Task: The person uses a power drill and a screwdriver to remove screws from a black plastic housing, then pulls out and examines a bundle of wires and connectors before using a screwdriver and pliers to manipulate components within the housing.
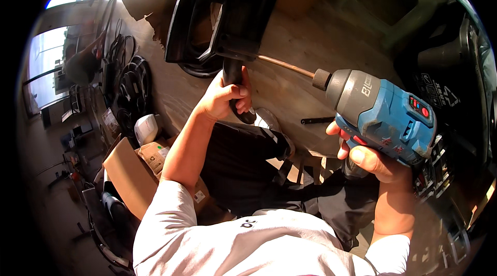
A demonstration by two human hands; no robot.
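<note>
My left hand is wrapped round a rounded black bar at the lower end of a large black frame, which has an open loop and looks like a chair's armrest. My right hand grips the handle of a blue and grey cordless drill, pointed left. From its chuck a long copper-coloured bit runs to the black frame, just above my left hand. Its tip meets the frame's edge; whether it sits in a screw or hole is hidden.
An opened cardboard box stands at my left, with coiled black cables beyond it. A pale green plastic stool is at the far right, near a black bag. A short black rod lies on the floor.
</note>
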